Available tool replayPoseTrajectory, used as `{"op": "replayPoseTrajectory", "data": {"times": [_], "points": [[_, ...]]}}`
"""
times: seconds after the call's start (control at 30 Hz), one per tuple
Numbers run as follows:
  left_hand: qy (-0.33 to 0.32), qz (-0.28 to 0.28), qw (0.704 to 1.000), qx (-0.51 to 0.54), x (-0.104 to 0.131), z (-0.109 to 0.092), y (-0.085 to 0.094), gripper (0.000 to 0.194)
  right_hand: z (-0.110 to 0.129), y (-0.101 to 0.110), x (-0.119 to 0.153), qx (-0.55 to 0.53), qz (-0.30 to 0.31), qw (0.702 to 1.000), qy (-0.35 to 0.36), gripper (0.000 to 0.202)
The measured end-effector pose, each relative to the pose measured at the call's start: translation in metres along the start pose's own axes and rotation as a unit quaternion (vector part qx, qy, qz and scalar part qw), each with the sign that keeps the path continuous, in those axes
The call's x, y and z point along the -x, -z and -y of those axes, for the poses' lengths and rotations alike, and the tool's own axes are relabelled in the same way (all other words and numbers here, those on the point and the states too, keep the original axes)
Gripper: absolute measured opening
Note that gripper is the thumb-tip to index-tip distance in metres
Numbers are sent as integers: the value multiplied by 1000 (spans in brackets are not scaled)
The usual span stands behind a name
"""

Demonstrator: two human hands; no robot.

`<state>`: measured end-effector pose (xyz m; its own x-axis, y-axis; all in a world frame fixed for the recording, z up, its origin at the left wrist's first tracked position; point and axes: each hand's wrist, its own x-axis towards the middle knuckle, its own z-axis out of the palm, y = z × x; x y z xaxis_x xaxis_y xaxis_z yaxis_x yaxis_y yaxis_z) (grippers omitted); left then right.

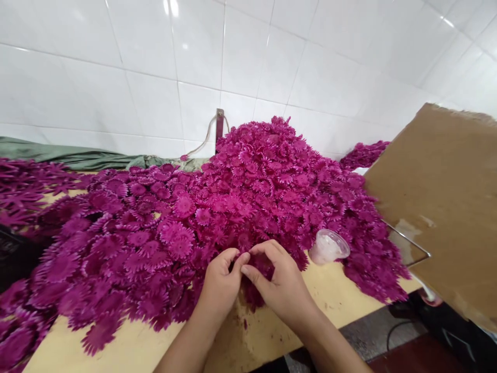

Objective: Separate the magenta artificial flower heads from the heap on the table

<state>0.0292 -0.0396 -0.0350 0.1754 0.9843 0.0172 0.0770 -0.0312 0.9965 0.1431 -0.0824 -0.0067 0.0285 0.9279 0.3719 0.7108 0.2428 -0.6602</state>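
Note:
My left hand (222, 277) and my right hand (281, 280) meet at the front of a large magenta heap, thumbs and forefingers pinched together with the fingertips almost touching. Between and just below the fingers shows a dark magenta fabric flower (253, 296), which both hands seem to grip; the spot right at the fingertips is mostly hidden. Around and beyond the hands lie masses of loose magenta fabric flowers (180, 238) with fringed, paler edges. To the right of my right hand, a small clear plastic cup (329, 247) holding something whitish leans tilted against the flowers.
The heap rises to a peak (267, 150) by the white tiled wall (147, 103). A brown cardboard sheet (446, 207) stands slanted at the right, near a bent metal rod (411, 242). Green cloth (97, 158) runs along the wall. A dark object (15, 254) sits at the left edge of the yellowish tabletop (135, 347).

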Motion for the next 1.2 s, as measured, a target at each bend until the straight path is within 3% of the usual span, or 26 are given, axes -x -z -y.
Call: {"op": "replayPoseTrajectory", "data": {"times": [0.1, 0.23, 0.3, 0.43, 0.57, 0.63, 0.7, 0.73, 0.83, 0.93, 1.0, 1.1, 1.2], "points": [[5, -1, 1000, 7, 0, 2, 0, 37, -3, -2, -3, -53, 1, 998, -36, 18], [1, 44, 998, 45, 1, 2, -1, 39, -9, -4, -8, -194, 91, 974, -77, 5], [-17, 49, 998, 39, 2, 1, -2, 37, -13, -5, -9, -248, 86, 960, -98, 6], [-77, 44, 996, -20, 3, 1, -6, 26, -16, -3, -15, -265, -5, 957, -118, 10], [-101, 55, 993, -30, 4, 5, -7, 24, -21, 11, -32, -204, -88, 970, -103, 9], [-111, 35, 993, -22, 5, 9, -5, 25, -34, 25, -46, -139, -178, 970, -87, 8], [-111, 19, 994, -6, 6, 10, -4, 23, -52, 41, -59, -81, -317, 939, -109, 9], [-104, 19, 994, 8, 7, 10, -4, 22, -61, 47, -65, -59, -342, 930, -121, 7], [-62, 41, 996, 53, 6, 6, -7, 19, -77, 55, -70, 19, -282, 953, -109, 16], [-13, 36, 996, 75, 4, 0, -8, 19, -64, 46, -57, 62, -227, 969, -69, 36], [14, 22, 996, 88, 3, -2, -7, 21, -44, 35, -43, 69, -194, 978, -24, 30], [34, 19, 995, 89, 2, -2, -3, 23, -14, 22, -22, 43, -93, 994, 38, 12], [35, 12, 998, 49, 2, -1, -1, 33, -1, 11, -10, 6, -10, 999, 39, 7]]}}
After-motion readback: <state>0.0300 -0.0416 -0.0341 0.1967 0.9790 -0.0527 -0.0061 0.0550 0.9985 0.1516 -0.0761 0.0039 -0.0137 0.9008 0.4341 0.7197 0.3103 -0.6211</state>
